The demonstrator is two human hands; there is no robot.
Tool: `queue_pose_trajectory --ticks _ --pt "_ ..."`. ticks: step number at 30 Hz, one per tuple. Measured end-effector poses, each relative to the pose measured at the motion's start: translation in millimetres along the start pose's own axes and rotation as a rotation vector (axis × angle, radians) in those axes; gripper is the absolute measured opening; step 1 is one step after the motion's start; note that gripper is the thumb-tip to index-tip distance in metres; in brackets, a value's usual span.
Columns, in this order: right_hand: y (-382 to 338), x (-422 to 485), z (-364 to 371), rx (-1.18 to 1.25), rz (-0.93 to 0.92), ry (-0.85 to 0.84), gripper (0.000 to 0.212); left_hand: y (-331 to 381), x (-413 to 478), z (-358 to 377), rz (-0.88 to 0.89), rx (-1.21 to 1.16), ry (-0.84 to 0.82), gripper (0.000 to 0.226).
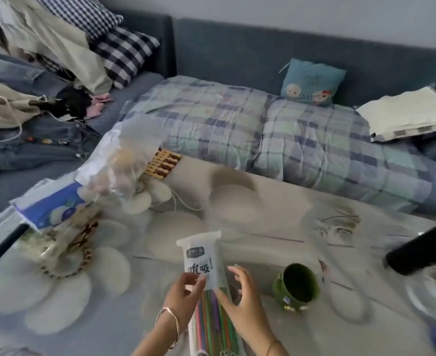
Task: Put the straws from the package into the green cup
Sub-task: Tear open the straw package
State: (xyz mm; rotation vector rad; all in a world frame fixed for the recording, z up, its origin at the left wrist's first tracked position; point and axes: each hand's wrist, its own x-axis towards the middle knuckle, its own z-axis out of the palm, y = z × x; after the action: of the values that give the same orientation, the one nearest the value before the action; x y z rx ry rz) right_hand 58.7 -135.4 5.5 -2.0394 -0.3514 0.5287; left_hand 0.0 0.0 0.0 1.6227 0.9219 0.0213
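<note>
Left grip (pixel 183 291) pinches straw package (pixel 202 260); right grip (pixel 242 304) loose, thumb on it; green cup (pixel 298 283) just beside

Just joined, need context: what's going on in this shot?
A person holds a straw package in both hands above the table. The left hand grips its lower part; the right hand lies against its right side, fingers loose. Coloured straws show through the clear lower section, inside the package. The green cup sits on the table just to the right, with no straws visible in it.
</note>
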Motion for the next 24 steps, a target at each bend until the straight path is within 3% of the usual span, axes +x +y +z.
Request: queue_pose_trajectory --ticks 4,8,13,24 --pt "52 28 27 0.076 -0.056 0.011 0.062 -29 33 8 0.249 0.196 0.170 0.025" --pt "87 42 45 0.084 -0.219 0.098 0.061 -46 50 15 0.418 0.230 0.207 0.046" --pt "98 47 53 0.052 -0.373 0.211 0.061 -54 64 21 0.527 0.280 0.261 0.071" --pt "96 40 50 0.164 -0.392 0.197 0.044 -67 67 36 0.629 0.267 0.227 0.078"
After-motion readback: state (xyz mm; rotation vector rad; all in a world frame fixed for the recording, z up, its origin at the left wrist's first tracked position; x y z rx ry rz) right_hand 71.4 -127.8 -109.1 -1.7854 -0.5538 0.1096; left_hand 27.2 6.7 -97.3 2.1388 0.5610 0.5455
